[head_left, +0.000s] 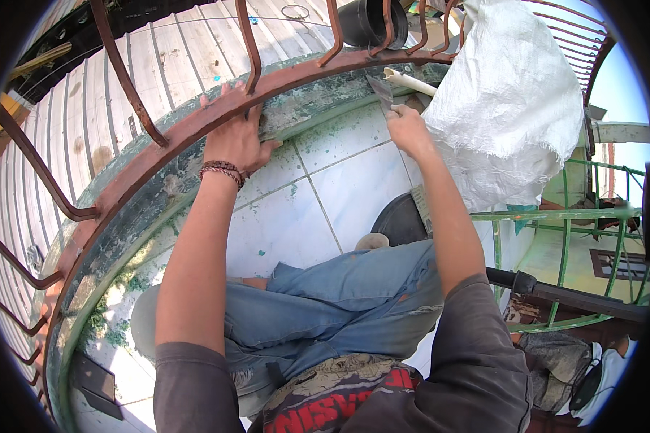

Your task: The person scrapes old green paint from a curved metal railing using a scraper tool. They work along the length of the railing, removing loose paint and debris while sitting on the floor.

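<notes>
My right hand (409, 132) is closed around a scraper (380, 90), whose flat metal blade points up and left against the low curved ledge (318, 101). Green and grey paint on that ledge is worn and patchy. Further left, my left hand (235, 141) lies on the ledge with its fingers spread, and they reach beneath the brown metal rail (292, 78). A braided bracelet (224, 170) circles that wrist. Green flakes are scattered over the white floor tiles (296, 209) below both hands.
A large white woven sack (505, 108) stands right of my right hand, beside a cream pipe (410, 82). Beyond the rail are a black bucket (372, 25) and a corrugated roof (166, 54). Green railing (563, 215) rises at the right; a dark flat piece (94, 382) lies lower left.
</notes>
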`<action>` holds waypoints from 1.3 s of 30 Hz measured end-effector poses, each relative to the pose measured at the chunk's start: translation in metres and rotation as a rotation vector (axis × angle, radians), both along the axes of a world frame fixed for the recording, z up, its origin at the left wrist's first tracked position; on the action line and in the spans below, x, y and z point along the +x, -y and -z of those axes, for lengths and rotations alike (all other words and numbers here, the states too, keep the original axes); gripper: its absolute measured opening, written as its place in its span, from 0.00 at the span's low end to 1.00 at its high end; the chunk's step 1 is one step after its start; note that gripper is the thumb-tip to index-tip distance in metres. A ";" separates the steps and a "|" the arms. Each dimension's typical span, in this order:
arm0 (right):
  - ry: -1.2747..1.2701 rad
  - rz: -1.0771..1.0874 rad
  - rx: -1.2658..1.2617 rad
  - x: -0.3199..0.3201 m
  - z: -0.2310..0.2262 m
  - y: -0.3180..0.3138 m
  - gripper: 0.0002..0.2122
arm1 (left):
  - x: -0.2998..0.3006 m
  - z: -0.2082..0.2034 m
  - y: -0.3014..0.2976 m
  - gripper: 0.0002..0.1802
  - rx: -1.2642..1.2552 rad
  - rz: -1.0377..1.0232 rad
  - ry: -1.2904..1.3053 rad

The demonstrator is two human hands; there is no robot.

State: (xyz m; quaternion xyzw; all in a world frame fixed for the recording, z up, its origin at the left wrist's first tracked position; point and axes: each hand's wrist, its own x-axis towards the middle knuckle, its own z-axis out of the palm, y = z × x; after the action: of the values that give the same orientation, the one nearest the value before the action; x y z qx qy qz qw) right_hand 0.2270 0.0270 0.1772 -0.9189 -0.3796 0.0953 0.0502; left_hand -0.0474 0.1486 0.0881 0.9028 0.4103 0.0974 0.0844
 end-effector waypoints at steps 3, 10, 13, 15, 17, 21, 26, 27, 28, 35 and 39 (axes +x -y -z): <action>-0.263 0.362 -0.171 0.038 -0.015 -0.029 0.23 | 0.001 -0.001 0.004 0.51 -0.016 0.016 -0.009; 0.025 0.163 0.026 0.009 0.024 0.003 0.24 | -0.003 -0.003 0.005 0.51 0.007 0.012 0.000; -0.212 0.352 0.237 0.037 0.030 0.040 0.26 | 0.003 0.004 0.004 0.51 0.023 0.035 0.035; -0.313 0.329 0.183 0.002 0.035 0.080 0.28 | -0.002 0.002 0.003 0.51 0.033 0.027 0.000; -0.435 0.266 0.062 -0.040 0.032 0.121 0.29 | -0.007 0.004 0.002 0.50 0.024 0.003 0.002; -0.660 0.076 -0.233 -0.075 0.022 0.154 0.26 | -0.003 0.006 0.008 0.50 0.008 0.019 -0.035; -0.459 0.017 -0.198 -0.054 0.058 0.145 0.22 | 0.001 -0.002 0.021 0.46 0.007 0.035 -0.143; -0.438 0.038 -0.161 -0.056 0.061 0.141 0.21 | -0.009 0.001 0.022 0.46 0.041 0.048 -0.169; -0.421 0.049 -0.122 -0.060 0.063 0.133 0.20 | -0.026 0.006 0.015 0.46 0.078 0.050 -0.200; -0.358 0.096 -0.085 -0.074 0.057 0.151 0.17 | -0.090 -0.079 0.080 0.44 -0.329 0.082 -0.511; -0.371 -0.052 -0.205 -0.085 0.061 0.149 0.16 | -0.139 -0.096 0.104 0.43 -0.467 -0.116 -0.891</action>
State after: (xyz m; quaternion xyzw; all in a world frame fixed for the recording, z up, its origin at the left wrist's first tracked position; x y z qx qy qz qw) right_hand 0.1420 -0.1223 0.1162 -0.8757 -0.3758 0.3023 0.0232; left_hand -0.1865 0.0451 0.1845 0.7894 0.4667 -0.3872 0.0952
